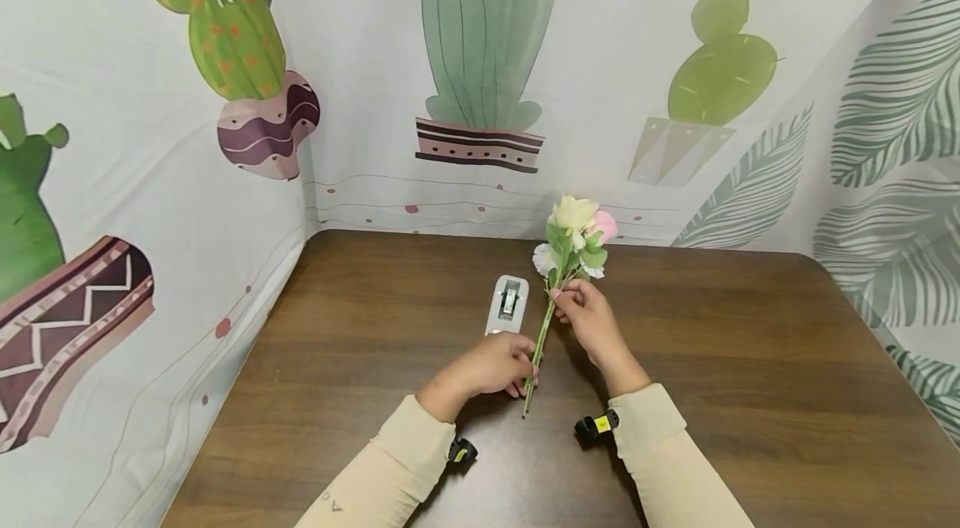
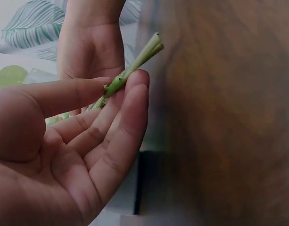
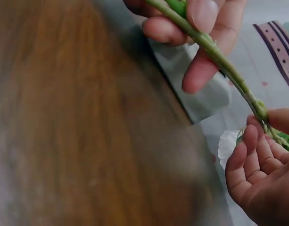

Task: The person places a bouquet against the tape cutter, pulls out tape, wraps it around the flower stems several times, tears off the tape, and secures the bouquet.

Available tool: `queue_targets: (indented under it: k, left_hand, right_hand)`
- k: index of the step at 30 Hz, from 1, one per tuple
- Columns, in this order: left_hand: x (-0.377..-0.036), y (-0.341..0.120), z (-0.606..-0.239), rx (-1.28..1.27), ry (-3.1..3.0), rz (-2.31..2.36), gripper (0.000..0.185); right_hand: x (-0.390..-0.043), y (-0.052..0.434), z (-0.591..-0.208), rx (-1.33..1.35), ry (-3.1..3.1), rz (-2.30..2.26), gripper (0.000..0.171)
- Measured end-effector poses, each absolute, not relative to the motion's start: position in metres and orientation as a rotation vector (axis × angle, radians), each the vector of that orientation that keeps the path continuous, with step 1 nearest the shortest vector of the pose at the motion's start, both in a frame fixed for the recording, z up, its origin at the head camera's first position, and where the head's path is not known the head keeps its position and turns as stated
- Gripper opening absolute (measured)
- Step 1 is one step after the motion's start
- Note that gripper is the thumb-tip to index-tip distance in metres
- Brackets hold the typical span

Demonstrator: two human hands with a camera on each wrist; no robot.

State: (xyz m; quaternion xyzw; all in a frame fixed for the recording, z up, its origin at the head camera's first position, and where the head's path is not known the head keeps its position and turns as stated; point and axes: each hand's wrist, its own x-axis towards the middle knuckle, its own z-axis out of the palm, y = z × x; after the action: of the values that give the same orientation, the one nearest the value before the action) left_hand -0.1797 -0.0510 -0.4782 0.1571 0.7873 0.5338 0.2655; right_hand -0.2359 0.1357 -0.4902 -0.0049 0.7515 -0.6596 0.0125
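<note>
Both my hands are on the flower stems [image 1: 542, 336]: my left hand [image 1: 491, 366] pinches the lower end between thumb and fingertips, my right hand [image 1: 588, 313] pinches just under the blooms [image 1: 576, 236], above the table [image 1: 750, 361]. With grips this light, I judge the bunch could splay or slip onto the stapler [image 1: 507, 303].

One bunch of artificial flowers [image 1: 573, 241] stands mid-table, with one cream bloom, one pink bloom and two white blooms on one bundle of green stems, one grey stapler [image 1: 507, 305] lies just left of it, and two hands, left [image 1: 491, 364] and right [image 1: 588, 313], meet at the stems.
</note>
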Motion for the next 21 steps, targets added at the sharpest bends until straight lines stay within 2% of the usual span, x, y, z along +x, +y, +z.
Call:
queue_targets:
  k: [9,14,21]
  left_hand:
    - [-0.179,-0.046,-0.485,0.381,2.156,1.408,0.022]
    - [-0.177,-0.044,-0.485,0.383,2.197,1.379,0.011]
    - [-0.175,-0.043,-0.484,0.433,2.268,1.316,0.016]
  right_hand:
    - [-0.238,0.140,-0.503,0.032,2.296,-2.043,0.023]
    - [-0.238,0.139,-0.506,0.039,2.336,-2.003,0.023]
    - [-0.237,0.139,-0.509,0.023,2.400,-1.938,0.020]
